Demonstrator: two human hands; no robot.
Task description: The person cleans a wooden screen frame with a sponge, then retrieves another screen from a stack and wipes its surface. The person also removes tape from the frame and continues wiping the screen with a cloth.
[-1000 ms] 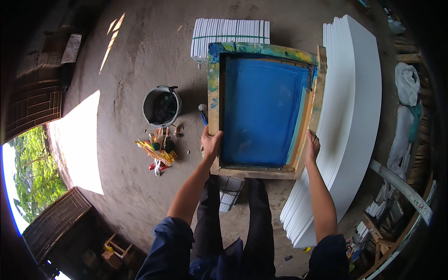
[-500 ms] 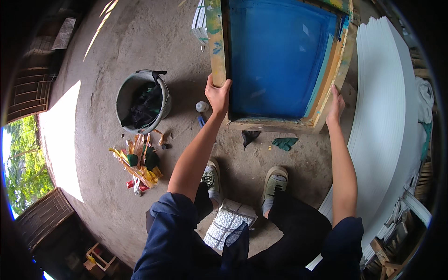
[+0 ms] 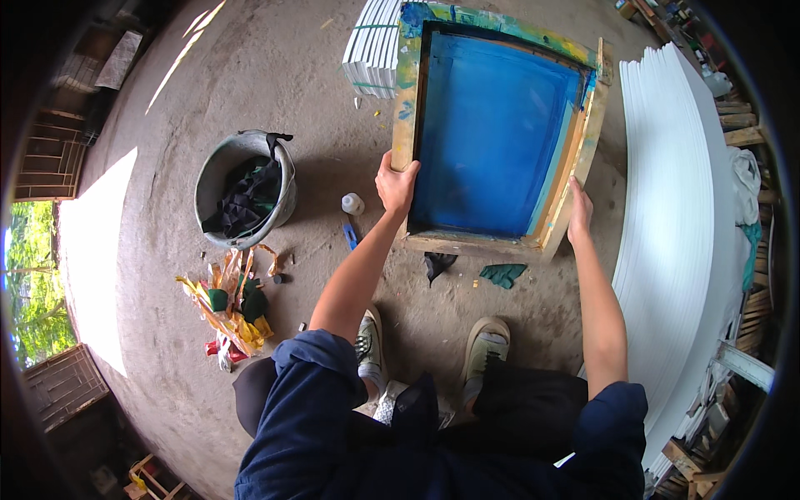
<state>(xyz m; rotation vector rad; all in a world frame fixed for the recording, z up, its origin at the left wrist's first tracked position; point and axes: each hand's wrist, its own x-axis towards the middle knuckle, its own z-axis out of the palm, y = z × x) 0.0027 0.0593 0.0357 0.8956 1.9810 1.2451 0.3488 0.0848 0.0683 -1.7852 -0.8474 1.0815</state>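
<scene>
A view straight down at a concrete floor (image 3: 275,75) is given, with a person's two bare arms reaching forward from the lower edge. A large wooden printing frame (image 3: 498,137) with a blue screen is held flat in front of the person, above the floor and just beyond two pale shoes (image 3: 486,350). The left hand (image 3: 397,183) is closed on the frame's left rail near its near corner, thumb on top and fingers curled under the edge. The right hand (image 3: 578,210) is pressed against the right rail near the near corner, fingers wrapped round the outer side. The frame's wood is smeared with green, yellow and blue paint.

To the left of the frame a grey bucket (image 3: 242,193) stuffed with dark rags is seen on the floor, with a small white bottle (image 3: 352,203) between it and the left hand. Below the bucket a heap of yellow and red scraps (image 3: 229,304) is spread out. A tall stack of white sheets (image 3: 675,225) is laid along the right side, and a smaller white bundle (image 3: 371,46) lies past the frame's far left corner
</scene>
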